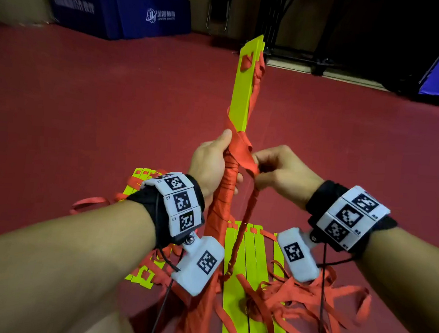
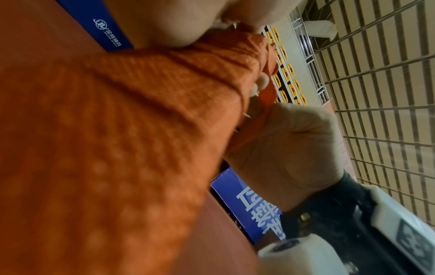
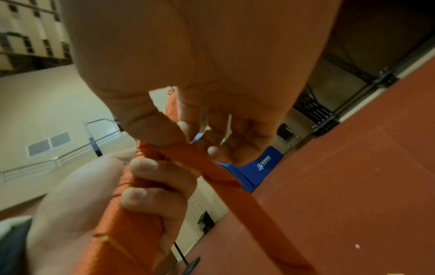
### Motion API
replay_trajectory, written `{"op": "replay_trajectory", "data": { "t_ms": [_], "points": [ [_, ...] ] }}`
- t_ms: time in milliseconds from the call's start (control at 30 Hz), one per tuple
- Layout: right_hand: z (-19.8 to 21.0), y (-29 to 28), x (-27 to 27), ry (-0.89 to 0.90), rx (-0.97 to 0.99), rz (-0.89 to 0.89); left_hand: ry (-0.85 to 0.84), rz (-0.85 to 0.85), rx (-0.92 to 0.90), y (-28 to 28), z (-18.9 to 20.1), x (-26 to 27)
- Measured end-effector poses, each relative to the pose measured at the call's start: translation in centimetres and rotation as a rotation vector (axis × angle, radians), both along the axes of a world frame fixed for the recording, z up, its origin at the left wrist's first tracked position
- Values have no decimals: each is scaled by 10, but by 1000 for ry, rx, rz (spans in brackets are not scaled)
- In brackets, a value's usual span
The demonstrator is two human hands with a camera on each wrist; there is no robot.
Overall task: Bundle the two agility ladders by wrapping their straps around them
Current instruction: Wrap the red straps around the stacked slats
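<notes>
Wrapping ladder 1: my left hand (image 1: 210, 163) is gripping the upright rung bundle (image 1: 242, 97) mid-length, my right hand (image 1: 278, 171) pinching its red strap (image 1: 243, 147) — next, another taut turn; ladder 2 (image 1: 252, 274) is waiting on the floor.

The ladder rungs (image 1: 242, 99) look like flat, smooth yellow-green plastic with a slight sheen. The strap (image 1: 242, 152) wound round them is red-orange woven cloth webbing, matt, its coarse ribbed weave plain in the left wrist view (image 2: 146, 104). The floor (image 1: 86, 103) is a dull red, even surface, matt. The blue pads (image 1: 136, 7) behind look like smooth vinyl with a soft gloss.
</notes>
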State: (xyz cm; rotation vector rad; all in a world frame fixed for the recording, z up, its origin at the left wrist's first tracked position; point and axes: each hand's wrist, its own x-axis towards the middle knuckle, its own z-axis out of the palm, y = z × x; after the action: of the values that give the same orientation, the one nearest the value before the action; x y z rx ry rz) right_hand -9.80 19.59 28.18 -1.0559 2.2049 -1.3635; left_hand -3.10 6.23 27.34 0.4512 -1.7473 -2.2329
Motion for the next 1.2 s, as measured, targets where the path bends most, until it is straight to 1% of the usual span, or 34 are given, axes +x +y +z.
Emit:
{"op": "replay_trajectory", "data": {
  "t_ms": [133, 200, 233, 333, 500, 567, 633, 700, 767, 900, 1000, 1067, 1200],
  "points": [
    [-4, 2, 1, -164, -266, -13, 0, 34, 3, -3, -2, -2],
    [-2, 2, 4, -234, -308, -3, 3, 25, 3, -4, -3, -3],
    [-2, 2, 5, -235, -303, 1, 2, 20, -6, -4, -3, -3],
    [-1, -2, 11, -105, -274, 25, -2, 21, -35, -2, -3, -1],
    [6, -6, 15, -30, -426, -47, -8, 38, -42, -1, -4, -1],
    [4, -6, 15, 35, -403, -74, -15, 36, -35, -3, -5, -1],
    [1, -6, 15, 48, -346, -120, -30, 27, -37, -5, -6, -2],
    [-2, -5, 12, -16, -298, -169, -36, -17, -11, -5, -5, -1],
    [-4, -4, 10, -89, -285, -185, -31, -95, 47, -3, -4, 1],
    [-5, -3, 8, -94, -316, -175, -3, -221, 140, 1, -4, 3],
    [-4, -3, 7, -77, -326, -141, 12, -288, 184, 1, -3, 4],
    [-1, -1, 8, -84, -316, -107, -10, -345, 197, 0, -3, 5],
    [4, 2, 8, -237, -356, 33, -75, -463, 222, 1, -4, 5]
  ]
}}
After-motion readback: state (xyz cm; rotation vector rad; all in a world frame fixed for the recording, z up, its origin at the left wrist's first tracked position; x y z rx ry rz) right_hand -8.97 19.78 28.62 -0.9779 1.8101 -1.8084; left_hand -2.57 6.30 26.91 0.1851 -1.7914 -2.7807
